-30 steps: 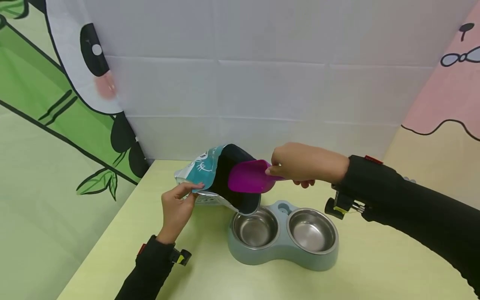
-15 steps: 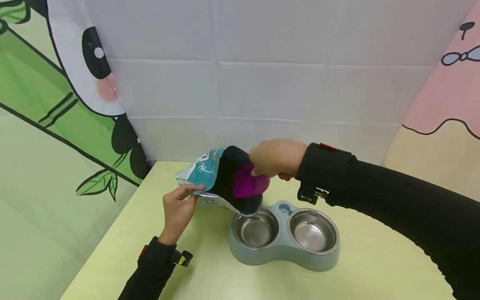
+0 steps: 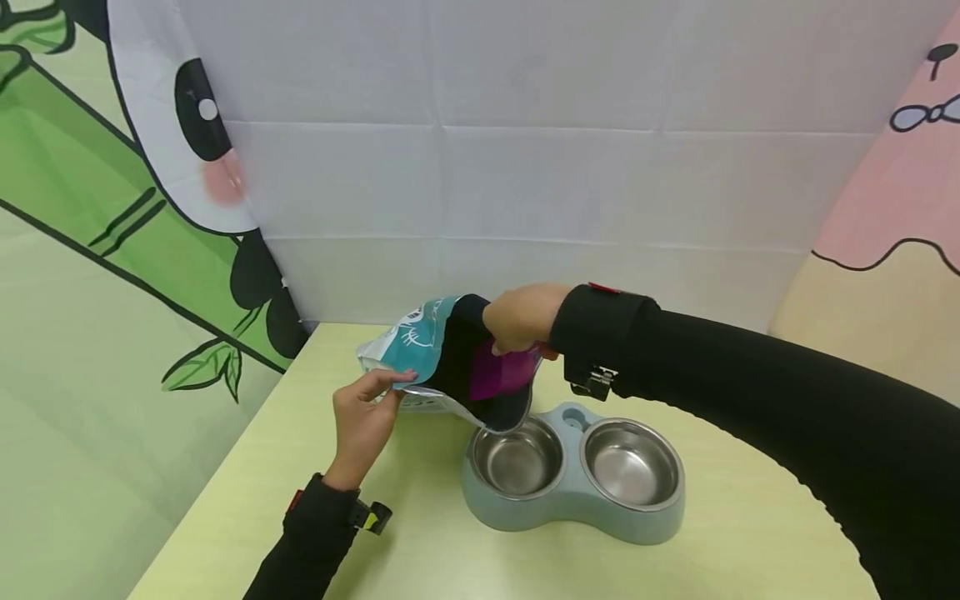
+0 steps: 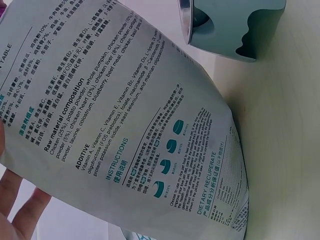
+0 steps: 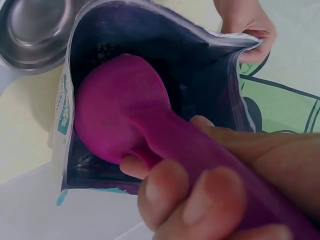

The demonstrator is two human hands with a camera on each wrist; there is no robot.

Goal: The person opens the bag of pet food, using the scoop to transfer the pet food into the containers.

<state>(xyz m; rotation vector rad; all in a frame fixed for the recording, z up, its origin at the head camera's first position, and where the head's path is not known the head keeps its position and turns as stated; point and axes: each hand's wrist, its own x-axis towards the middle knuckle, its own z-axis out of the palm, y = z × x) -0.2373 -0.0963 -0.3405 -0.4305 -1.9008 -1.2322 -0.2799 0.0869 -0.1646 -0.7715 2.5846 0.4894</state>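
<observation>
A teal and white pet food bag (image 3: 420, 342) leans on the table with its dark mouth wide and facing right. My left hand (image 3: 365, 421) pinches the bag's near rim between thumb and fingers. Printed text covers the bag's side in the left wrist view. My right hand (image 3: 521, 319) grips the handle of a magenta scoop (image 5: 122, 107). The scoop's bowl is inside the bag's mouth, close to one wall. Deeper inside, the bag is dark and its contents are mostly hidden.
A grey-blue double bowl stand (image 3: 570, 504) sits just right of the bag on the pale yellow table (image 3: 420, 533). Its two steel bowls (image 3: 632, 464) hold nothing visible. The bag's mouth overhangs the left bowl. A cartoon-printed cloth (image 3: 555, 183) hangs behind.
My right hand has moved left and slightly down, carrying the scoop deeper into the bag. The left hand keeps its pinch on the rim, and the bowls stay put.
</observation>
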